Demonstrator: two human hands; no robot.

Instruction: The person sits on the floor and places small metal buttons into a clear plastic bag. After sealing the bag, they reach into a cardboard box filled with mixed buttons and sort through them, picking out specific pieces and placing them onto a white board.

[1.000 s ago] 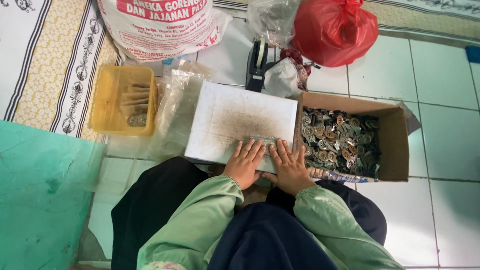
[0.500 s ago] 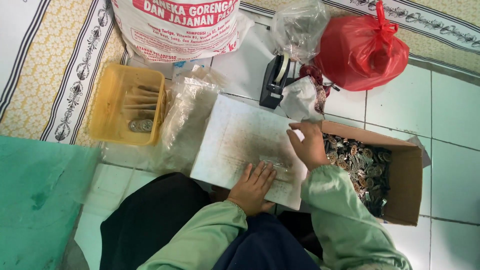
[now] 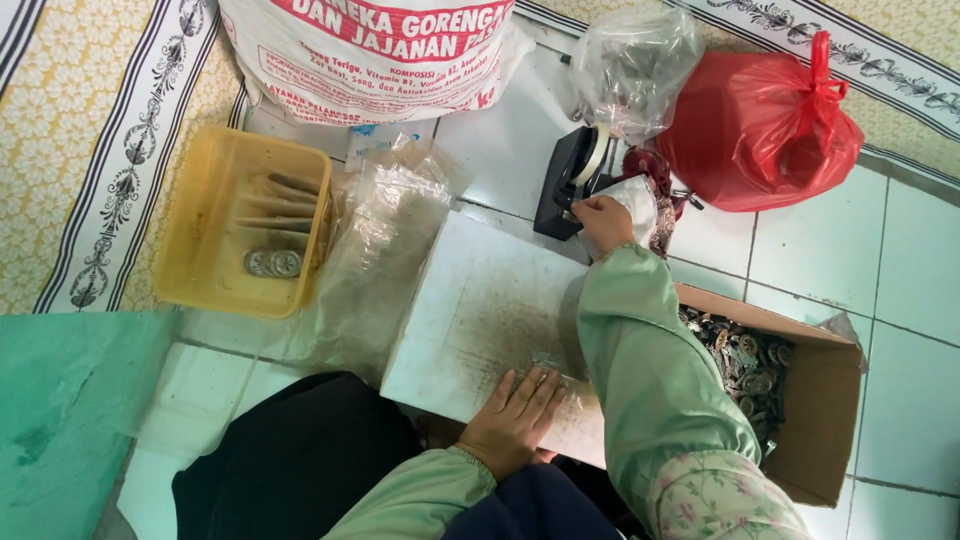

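Observation:
My right hand [image 3: 601, 220] reaches out to a black tape dispenser [image 3: 560, 190] beyond the far edge of a white board [image 3: 480, 310]. Its fingertips pinch at the end of the tape roll [image 3: 596, 155]. My left hand [image 3: 512, 418] lies flat on the near edge of the board with fingers spread, resting on a small clear plastic packet [image 3: 560, 380]. To the right of the board stands an open cardboard box [image 3: 830, 400] holding several coins [image 3: 745, 360]; my right sleeve crosses over its left end.
A yellow tray [image 3: 205, 225] with a few coins sits at the left, with crumpled clear bags [image 3: 385, 240] beside it. A large white printed sack [image 3: 370, 50], a clear bag [image 3: 635, 60] and a tied red bag [image 3: 760, 125] stand at the back. A green surface [image 3: 60, 420] lies near left.
My right hand left the near edge of the board, passed along the box's corner and reached the tape dispenser. The left hand stayed flat on the board. The view shifted toward the back.

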